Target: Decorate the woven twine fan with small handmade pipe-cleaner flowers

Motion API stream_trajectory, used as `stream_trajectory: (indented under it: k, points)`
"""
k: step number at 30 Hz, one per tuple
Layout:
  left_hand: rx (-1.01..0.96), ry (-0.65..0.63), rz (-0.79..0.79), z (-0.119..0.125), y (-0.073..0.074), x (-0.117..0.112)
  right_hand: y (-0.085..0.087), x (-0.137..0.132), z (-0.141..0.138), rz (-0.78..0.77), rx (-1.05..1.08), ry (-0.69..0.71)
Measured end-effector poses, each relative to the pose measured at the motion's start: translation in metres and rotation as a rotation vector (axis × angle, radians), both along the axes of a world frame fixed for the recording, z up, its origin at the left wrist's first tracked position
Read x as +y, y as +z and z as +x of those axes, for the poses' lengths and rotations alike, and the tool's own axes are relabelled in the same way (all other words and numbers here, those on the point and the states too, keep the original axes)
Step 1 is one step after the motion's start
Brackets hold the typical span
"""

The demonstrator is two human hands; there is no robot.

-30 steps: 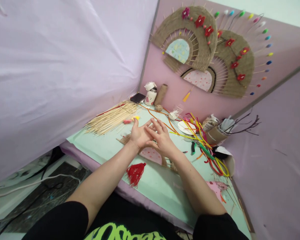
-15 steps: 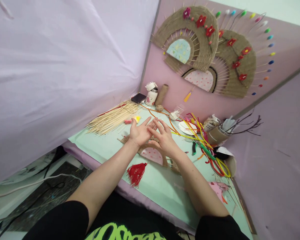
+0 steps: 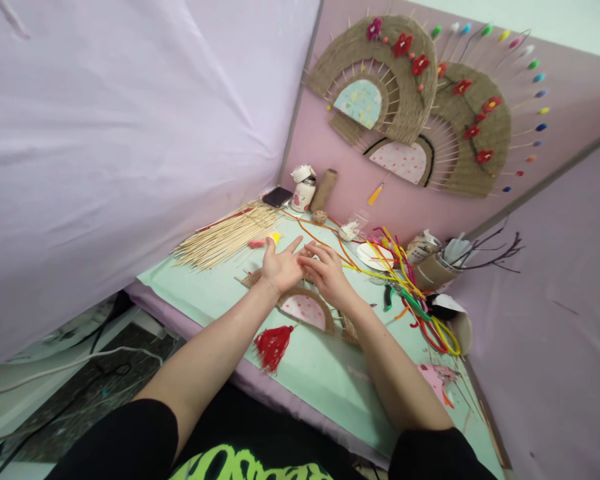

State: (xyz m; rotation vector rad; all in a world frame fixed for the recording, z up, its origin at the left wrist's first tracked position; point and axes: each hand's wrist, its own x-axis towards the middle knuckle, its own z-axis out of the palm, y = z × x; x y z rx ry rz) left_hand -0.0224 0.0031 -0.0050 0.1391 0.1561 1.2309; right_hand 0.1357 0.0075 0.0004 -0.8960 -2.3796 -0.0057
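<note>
My left hand (image 3: pixel 283 268) is held palm up above the table, thumb and fingers spread, with nothing visible on the palm. My right hand (image 3: pixel 329 272) comes in from the right, its slightly bent fingers touching the fingers of my left hand; I see nothing held in it. Below both hands lies a small half-round fan of twine and sticks with a pink dotted centre (image 3: pixel 306 311), partly hidden by the hands and forearms. A red tassel (image 3: pixel 273 348) rests in front of it, near the table edge.
Thin wooden sticks (image 3: pixel 225 239) lie in a pile at the left. A phone (image 3: pixel 277 196), a jar (image 3: pixel 304 193) and a twine roll (image 3: pixel 324 191) stand at the back. Pipe cleaners (image 3: pixel 405 267), green-handled pliers (image 3: pixel 414 303) and a twig holder (image 3: pixel 436 268) are at right. Larger fans (image 3: pixel 410 80) hang behind.
The fingers of my right hand have drawn closer together and bent more over the fingers of my left hand. The fan and tassel have not moved.
</note>
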Motion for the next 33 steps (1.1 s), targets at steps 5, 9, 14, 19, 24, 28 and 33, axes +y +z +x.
stream_trajectory:
  k: [5, 9, 14, 19, 24, 28, 33]
  points:
    - [0.044, -0.048, 0.036, 0.006, -0.001, -0.003, -0.002, 0.004, -0.002, -0.033, 0.167, 0.013]
    - [0.110, -0.041, 0.037, 0.006, -0.001, -0.002, 0.003, 0.004, 0.000, -0.091, 0.305, -0.015]
    - [0.176, 0.282, -0.110, 0.001, -0.004, 0.008, -0.001, 0.015, 0.012, -0.190, 0.410, -0.181]
    - [0.230, 0.375, -0.187, 0.000, -0.008, 0.014, -0.021, 0.027, 0.014, -0.284, 0.243, -0.294]
    - [0.348, 0.349, -0.237, 0.003, -0.010, 0.014, -0.032, 0.025, 0.007, -0.244, 0.064, -0.371]
    - [0.472, 0.326, -0.228, 0.008, -0.010, 0.012, -0.034, 0.022, 0.004, -0.176, -0.071, -0.394]
    - [0.817, 0.392, -0.093, 0.017, -0.014, 0.011, -0.038, 0.022, 0.003, -0.102, -0.143, -0.360]
